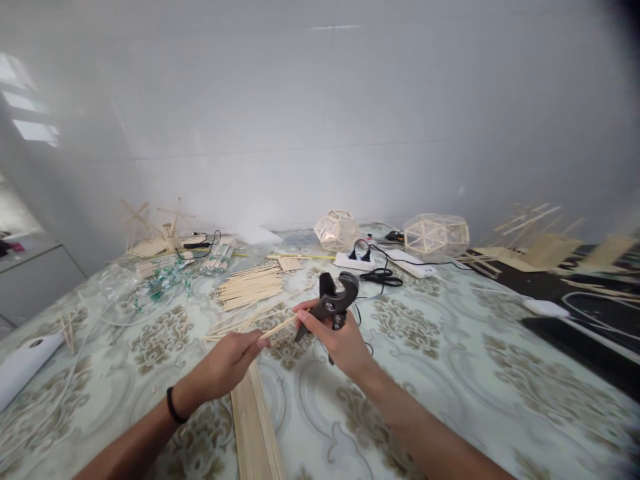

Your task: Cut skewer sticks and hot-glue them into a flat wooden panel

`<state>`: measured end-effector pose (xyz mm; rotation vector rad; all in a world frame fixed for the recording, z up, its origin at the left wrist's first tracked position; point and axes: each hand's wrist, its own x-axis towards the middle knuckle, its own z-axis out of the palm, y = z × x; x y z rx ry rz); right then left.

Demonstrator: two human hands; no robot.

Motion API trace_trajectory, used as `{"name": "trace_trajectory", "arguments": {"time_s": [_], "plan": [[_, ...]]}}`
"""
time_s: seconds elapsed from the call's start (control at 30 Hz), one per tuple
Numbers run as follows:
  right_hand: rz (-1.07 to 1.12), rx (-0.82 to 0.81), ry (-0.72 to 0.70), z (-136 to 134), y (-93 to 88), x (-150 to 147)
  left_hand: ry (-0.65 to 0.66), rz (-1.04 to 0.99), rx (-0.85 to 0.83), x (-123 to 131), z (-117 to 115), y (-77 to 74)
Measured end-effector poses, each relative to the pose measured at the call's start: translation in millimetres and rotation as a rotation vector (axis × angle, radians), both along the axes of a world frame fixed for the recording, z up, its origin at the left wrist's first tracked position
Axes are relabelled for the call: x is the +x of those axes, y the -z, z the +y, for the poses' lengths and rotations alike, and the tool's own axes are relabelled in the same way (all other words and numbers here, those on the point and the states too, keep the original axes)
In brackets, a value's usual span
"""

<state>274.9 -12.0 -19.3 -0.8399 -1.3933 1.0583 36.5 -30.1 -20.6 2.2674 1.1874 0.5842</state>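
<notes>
My left hand is closed in a pinch on a thin wooden stick that points up and right. My right hand is wrapped round a black cutter, whose curved jaws sit at the stick's far end. Both hands hover over the patterned tablecloth. A long flat bundle of wooden sticks lies on the table just under my left wrist. A black band circles my left wrist.
A loose pile of sticks lies beyond my hands. Two geometric stick models stand at the back beside a white power strip with black cables. More stick frames sit back left; a white device lies at left.
</notes>
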Motion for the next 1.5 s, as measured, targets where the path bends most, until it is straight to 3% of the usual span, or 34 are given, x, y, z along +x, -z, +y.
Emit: {"name": "trace_trajectory", "arguments": {"time_s": [1.03, 1.5], "plan": [[-0.215, 0.134, 0.141, 3, -0.5, 1, -0.044, -0.1, 0.005, -1, 0, 9.0], [-0.207, 0.105, 0.128, 3, -1.9, 1, -0.051, -0.102, -0.021, -1, 1, 9.9]]}}
